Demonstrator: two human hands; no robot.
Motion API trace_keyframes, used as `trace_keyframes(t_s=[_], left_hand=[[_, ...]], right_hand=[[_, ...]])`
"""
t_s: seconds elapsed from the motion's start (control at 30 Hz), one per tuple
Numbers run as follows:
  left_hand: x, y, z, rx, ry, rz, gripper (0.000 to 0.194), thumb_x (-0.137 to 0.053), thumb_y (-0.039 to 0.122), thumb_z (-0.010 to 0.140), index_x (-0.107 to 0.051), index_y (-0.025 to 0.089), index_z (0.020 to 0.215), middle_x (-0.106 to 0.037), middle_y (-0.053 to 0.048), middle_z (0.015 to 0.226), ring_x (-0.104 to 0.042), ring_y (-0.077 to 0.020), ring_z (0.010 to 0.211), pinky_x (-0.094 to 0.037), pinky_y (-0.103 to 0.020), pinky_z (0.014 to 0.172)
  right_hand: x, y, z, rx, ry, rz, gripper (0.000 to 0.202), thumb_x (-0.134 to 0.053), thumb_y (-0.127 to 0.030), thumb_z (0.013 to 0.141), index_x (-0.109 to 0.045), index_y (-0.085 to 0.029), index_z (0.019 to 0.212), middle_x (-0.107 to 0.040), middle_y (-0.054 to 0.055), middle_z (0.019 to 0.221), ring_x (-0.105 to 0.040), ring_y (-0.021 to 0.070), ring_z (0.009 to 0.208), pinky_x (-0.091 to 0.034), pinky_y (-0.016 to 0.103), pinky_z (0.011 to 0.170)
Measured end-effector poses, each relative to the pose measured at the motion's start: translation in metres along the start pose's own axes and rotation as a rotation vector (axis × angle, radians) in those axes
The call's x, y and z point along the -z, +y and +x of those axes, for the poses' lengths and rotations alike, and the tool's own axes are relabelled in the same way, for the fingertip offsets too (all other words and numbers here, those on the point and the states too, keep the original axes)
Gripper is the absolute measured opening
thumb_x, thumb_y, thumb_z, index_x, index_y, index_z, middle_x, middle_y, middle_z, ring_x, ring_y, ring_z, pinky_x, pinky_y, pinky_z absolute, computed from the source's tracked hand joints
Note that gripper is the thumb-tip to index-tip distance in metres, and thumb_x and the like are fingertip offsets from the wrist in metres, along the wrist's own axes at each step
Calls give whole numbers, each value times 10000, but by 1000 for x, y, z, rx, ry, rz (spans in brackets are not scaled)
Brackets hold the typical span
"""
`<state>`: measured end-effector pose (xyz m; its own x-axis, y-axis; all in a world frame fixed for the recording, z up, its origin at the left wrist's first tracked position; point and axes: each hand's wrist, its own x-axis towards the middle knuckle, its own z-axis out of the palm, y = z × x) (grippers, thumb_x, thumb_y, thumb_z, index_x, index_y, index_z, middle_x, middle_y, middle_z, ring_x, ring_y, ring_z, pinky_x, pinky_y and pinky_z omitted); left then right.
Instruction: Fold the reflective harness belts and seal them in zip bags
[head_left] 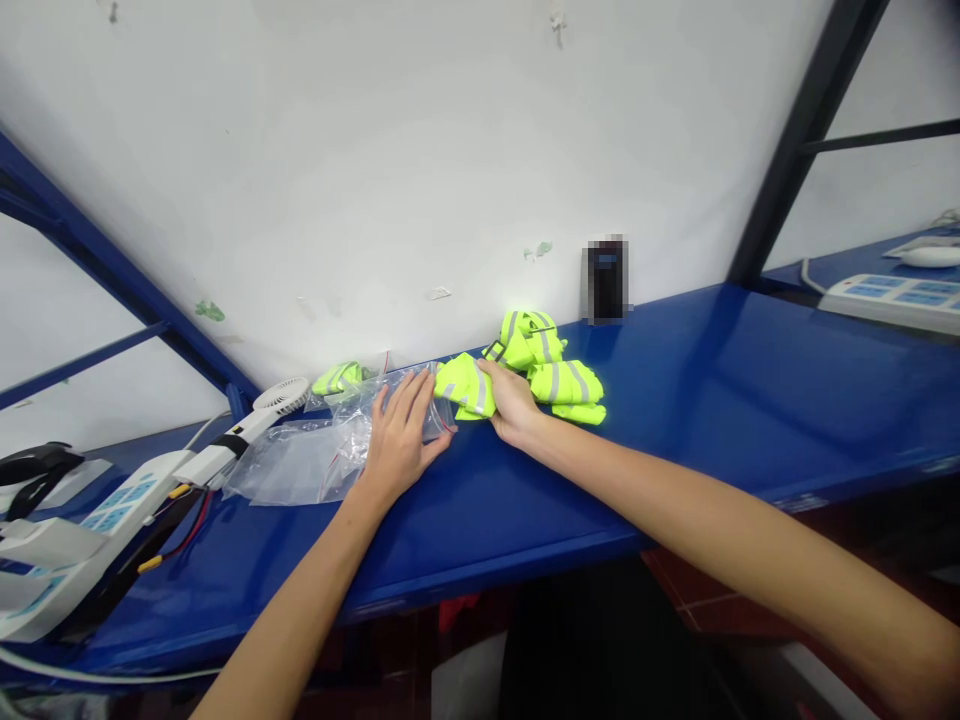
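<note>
My left hand (401, 435) lies spread over a clear zip bag (356, 425), fingers stretched and thumb apart near the bag's red-lined mouth. Into my right hand (512, 405) is gripped a folded neon-yellow reflective vest (466, 385) with silver stripes. The vest's left end is right at the bag's mouth; whether any of it is inside I cannot tell. Just beyond my right hand sit more rolled yellow bundles, one farther back (531, 340) and one to the right (566, 385). My right fingertips are partly hidden by the vest.
Another yellow bundle (339, 378) in clear plastic lies behind the bags. At left are a white handheld fan (281, 395), white power strips (127, 505) and cables with yellow connectors (151, 563). A blurred-out dark object (607, 280) stands against the wall on the blue table (697, 400).
</note>
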<state>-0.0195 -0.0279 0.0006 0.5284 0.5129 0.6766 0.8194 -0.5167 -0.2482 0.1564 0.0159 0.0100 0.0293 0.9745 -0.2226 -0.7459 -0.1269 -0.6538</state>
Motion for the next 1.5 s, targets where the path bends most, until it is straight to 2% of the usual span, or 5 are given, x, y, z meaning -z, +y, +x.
trace_keyframes(t_s=[0.2, 0.37, 0.7, 1.13, 1.5], left_hand=[[-2, 4, 2, 8, 8, 23, 794, -614, 449, 884, -266, 151, 1533, -475, -193, 1482, -415, -337, 1399, -234, -516, 1159], [-5, 3, 1, -27, 15, 7, 766, -636, 484, 861, -344, 178, 1499, -495, -193, 1462, -430, -337, 1387, -230, -515, 1162], [1, 0, -1, 110, -48, -40, 887, -690, 567, 756, -364, 172, 1481, -432, -203, 1506, -414, -368, 1389, -243, -492, 1147], [2, 0, 0, 43, -74, -166, 1013, -688, 664, 730, -270, 175, 1513, -456, -203, 1485, -438, -350, 1376, -310, -496, 1135], [0, -2, -2, 83, -133, -106, 1046, -682, 682, 722, -253, 163, 1524, -486, -204, 1463, -456, -355, 1355, -258, -504, 1150]], right_hand=[[2, 10, -7, 4, -41, -49, 108, -715, -236, 744, -657, -159, 794, -693, 11, 753, -646, 144, 677, -531, 265, 648], [6, 13, -8, 102, -101, -239, 169, -739, -293, 687, -654, -164, 753, -665, 0, 723, -614, 145, 674, -495, 266, 629], [4, 11, -18, 208, -200, -425, 212, -732, -309, 659, -673, -174, 812, -663, -7, 740, -613, 151, 688, -484, 266, 625], [2, 3, -24, 52, -257, -335, 207, -772, -238, 616, -664, -166, 778, -677, 0, 743, -632, 151, 684, -502, 270, 635], [9, 8, -13, 318, -207, -627, 211, -732, -301, 652, -680, -203, 832, -665, -4, 767, -613, 171, 710, -478, 277, 630]])
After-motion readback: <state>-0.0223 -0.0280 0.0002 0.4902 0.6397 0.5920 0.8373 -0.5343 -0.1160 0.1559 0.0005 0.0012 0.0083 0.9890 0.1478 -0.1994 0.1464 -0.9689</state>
